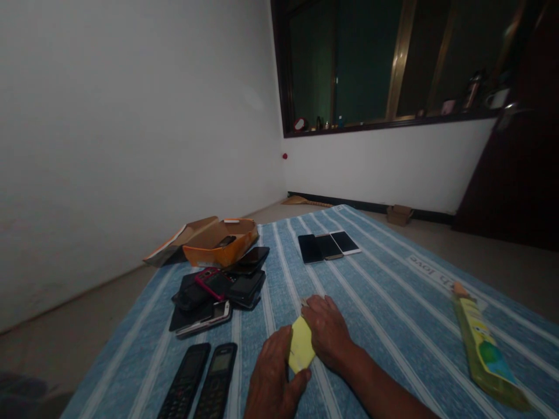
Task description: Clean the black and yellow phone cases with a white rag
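A flat yellow piece (301, 346), perhaps a cloth or folded paper, lies between my hands near the front middle of the bed-like surface. My left hand (276, 372) closes on its near left side, with the thumb along the lower edge. On the far right side, my right hand (326, 329) presses against it with curled fingers. A small pale edge shows by the right fingertips; what it belongs to is hidden. Just left of my hands lie two black keypad phones, the nearer one (217, 378) beside the other (186, 378).
A pile of phones (218, 285) sits at the left, before an open orange box (222, 254) with a phone inside. Several flat phones (331, 247) lie farther back. A bottle of yellow-green liquid (487, 355) lies at the right on the striped blue cloth (393, 326).
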`<state>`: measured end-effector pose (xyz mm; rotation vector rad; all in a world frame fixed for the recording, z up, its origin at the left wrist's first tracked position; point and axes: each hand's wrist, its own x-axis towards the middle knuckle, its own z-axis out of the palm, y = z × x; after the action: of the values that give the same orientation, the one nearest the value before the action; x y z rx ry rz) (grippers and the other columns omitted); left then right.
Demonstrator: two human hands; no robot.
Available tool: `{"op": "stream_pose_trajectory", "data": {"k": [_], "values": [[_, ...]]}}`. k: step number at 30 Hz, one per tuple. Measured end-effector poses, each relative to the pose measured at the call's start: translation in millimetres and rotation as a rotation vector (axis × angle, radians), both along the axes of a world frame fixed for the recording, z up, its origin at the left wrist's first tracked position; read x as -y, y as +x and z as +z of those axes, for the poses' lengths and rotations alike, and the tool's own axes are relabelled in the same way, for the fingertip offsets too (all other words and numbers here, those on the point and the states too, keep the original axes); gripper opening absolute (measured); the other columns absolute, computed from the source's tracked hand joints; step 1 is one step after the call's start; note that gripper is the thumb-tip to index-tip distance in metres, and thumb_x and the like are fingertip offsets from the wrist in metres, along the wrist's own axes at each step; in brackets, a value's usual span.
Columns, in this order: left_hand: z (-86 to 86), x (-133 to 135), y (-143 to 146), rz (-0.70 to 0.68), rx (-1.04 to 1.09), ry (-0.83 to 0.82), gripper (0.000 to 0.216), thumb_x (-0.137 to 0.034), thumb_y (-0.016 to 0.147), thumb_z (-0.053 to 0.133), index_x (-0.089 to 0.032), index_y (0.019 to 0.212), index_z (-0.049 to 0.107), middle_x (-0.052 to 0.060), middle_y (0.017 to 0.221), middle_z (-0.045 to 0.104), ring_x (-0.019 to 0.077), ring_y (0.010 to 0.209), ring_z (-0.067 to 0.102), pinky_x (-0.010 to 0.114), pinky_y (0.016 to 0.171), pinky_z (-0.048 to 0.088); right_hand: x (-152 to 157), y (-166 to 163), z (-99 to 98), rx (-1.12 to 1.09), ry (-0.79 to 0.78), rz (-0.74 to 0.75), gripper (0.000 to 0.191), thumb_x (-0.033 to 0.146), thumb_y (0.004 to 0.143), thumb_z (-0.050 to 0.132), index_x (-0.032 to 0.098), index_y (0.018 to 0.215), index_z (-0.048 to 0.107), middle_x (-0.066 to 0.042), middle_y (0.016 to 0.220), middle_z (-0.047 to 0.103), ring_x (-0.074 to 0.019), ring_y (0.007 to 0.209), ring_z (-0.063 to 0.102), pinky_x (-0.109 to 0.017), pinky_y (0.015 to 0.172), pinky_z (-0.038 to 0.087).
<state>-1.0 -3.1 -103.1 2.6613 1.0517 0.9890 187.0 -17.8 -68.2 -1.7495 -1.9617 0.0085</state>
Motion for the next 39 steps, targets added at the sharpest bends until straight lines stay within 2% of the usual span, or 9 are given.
{"op": "stream_pose_trajectory", "data": {"k": [7, 11, 16, 22, 27, 31, 39], "values": [[11.0, 1, 2, -0.018, 0.031, -0.012, 0.06, -0.03, 0.076, 0.067, -0.018, 0.133, 0.05, 0.012, 0.124, 0.066, 0.0291, 0.112, 0.064, 0.041, 0.091, 0.057, 7, -12, 1.9, -0.005, 0.04, 0.111, 0.018, 0.013, 0.092, 0.049, 0.02, 0.1, 0.063, -0.005, 0.113, 0.063, -0.0205, 0.112, 0.05, -0.041, 0.11, 0.022], [3.6, -1, -2, 0.003, -0.002, -0.043, 0.061, -0.028, 0.075, 0.069, -0.019, 0.133, 0.05, 0.012, 0.128, 0.064, 0.0304, 0.116, 0.062, 0.042, 0.094, 0.056, 3, -7, 4.8, -0.019, 0.011, 0.039, 0.022, 0.011, 0.091, 0.047, 0.019, 0.103, 0.064, -0.006, 0.116, 0.063, -0.0212, 0.114, 0.05, -0.042, 0.109, 0.022], [-2.6, -4, -4, -0.004, -0.009, -0.004, 0.062, -0.027, 0.075, 0.07, -0.017, 0.133, 0.049, 0.014, 0.128, 0.064, 0.0304, 0.116, 0.062, 0.043, 0.095, 0.055, -1, -1, 2.8, -0.013, -0.018, -0.011, 0.026, 0.009, 0.088, 0.049, 0.017, 0.107, 0.063, -0.009, 0.123, 0.06, -0.0229, 0.12, 0.046, -0.043, 0.109, 0.022], [8.4, -1, -4, -0.054, 0.003, 0.01, 0.058, -0.034, 0.081, 0.066, -0.019, 0.134, 0.049, 0.013, 0.127, 0.064, 0.0298, 0.116, 0.062, 0.041, 0.094, 0.056, 6, -16, 0.2, -0.02, 0.05, 0.094, 0.022, 0.012, 0.089, 0.05, 0.018, 0.105, 0.064, -0.009, 0.118, 0.062, -0.0224, 0.116, 0.048, -0.042, 0.11, 0.023], [15.3, -1, 0, -0.05, 0.04, 0.001, 0.058, -0.034, 0.079, 0.068, -0.02, 0.132, 0.05, 0.012, 0.126, 0.066, 0.0286, 0.113, 0.064, 0.039, 0.094, 0.056, 10, -23, 1.9, -0.058, 0.05, 0.141, 0.023, 0.013, 0.09, 0.05, 0.018, 0.108, 0.063, -0.009, 0.117, 0.063, -0.0223, 0.114, 0.05, -0.042, 0.109, 0.025], [11.6, -3, -1, -0.034, 0.027, 0.026, 0.059, -0.036, 0.078, 0.069, -0.021, 0.132, 0.05, 0.01, 0.126, 0.066, 0.0284, 0.113, 0.065, 0.038, 0.092, 0.057, 8, -20, 2.8, -0.062, 0.039, 0.119, 0.021, 0.012, 0.09, 0.049, 0.019, 0.104, 0.063, -0.006, 0.117, 0.063, -0.0214, 0.115, 0.05, -0.043, 0.11, 0.023], [-1.2, -8, -4, -0.05, 0.036, 0.151, 0.053, -0.04, 0.082, 0.065, -0.019, 0.128, 0.052, 0.014, 0.123, 0.067, 0.0297, 0.111, 0.066, 0.041, 0.089, 0.058, 2, -9, 1.8, -0.024, 0.016, -0.017, 0.025, 0.01, 0.09, 0.047, 0.018, 0.106, 0.065, -0.009, 0.121, 0.063, -0.0232, 0.12, 0.048, -0.044, 0.11, 0.025]]}}
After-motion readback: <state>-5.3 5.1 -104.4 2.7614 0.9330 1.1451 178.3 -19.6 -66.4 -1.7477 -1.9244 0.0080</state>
